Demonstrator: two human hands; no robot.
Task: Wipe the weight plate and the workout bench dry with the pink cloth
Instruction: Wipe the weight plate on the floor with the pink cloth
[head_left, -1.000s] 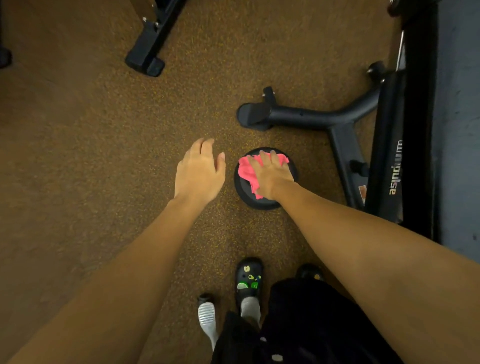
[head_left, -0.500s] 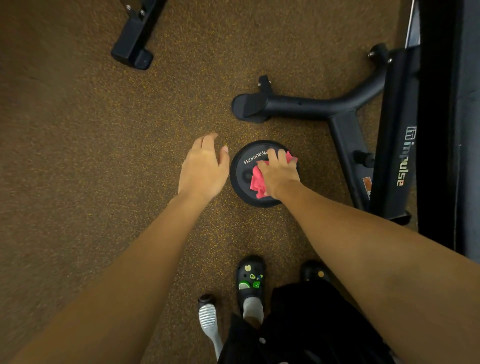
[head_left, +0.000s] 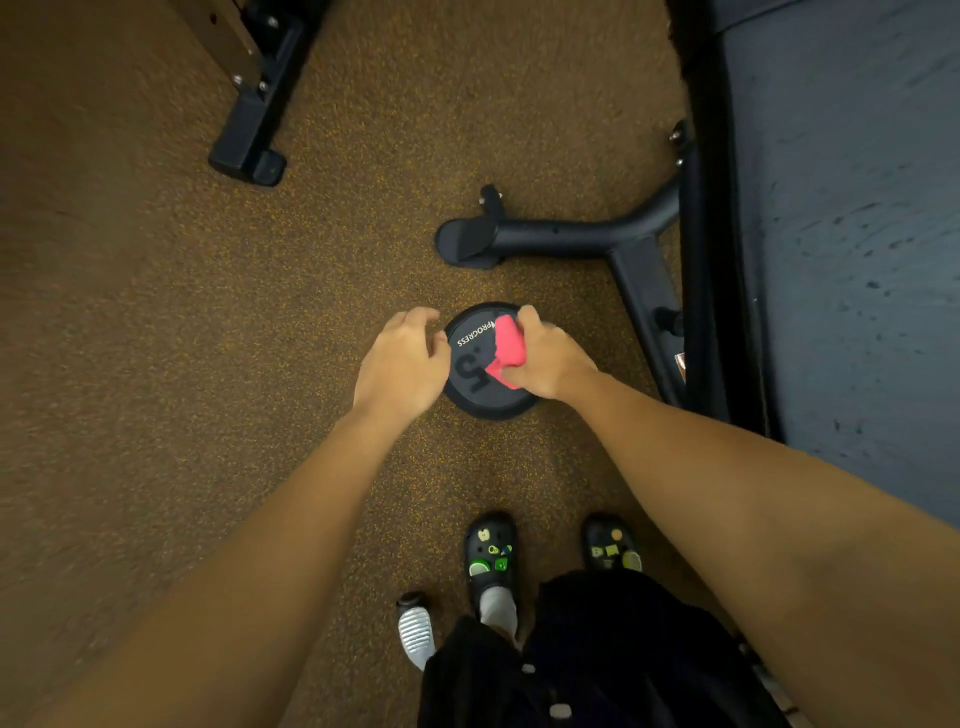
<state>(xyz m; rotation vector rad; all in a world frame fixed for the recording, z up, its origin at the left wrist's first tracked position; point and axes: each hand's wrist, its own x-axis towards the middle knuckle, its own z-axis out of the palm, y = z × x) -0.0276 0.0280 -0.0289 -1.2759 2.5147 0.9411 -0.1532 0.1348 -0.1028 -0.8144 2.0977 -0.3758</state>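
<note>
Plate-wiping step. The right hand (head_left: 545, 358) grips the bunched pink cloth (head_left: 506, 349) against the round black rubber weight plate (head_left: 470, 371), which lies flat on the brown speckled floor (head_left: 156, 364). The left hand (head_left: 400, 364), fingers loosely curled, sits at the plate's 9 o'clock rim; whether it grips cannot be told. Likely next: sweep the uncovered face, then the dark padded workout bench (head_left: 841, 234) at 3 o'clock. The bench's black steel foot (head_left: 545, 239) crowds 12 o'clock.

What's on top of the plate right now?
The pink cloth, gripped by the right hand, covers the plate on the right; the left hand overlaps its left rim. Surface beneath is hidden.
</note>
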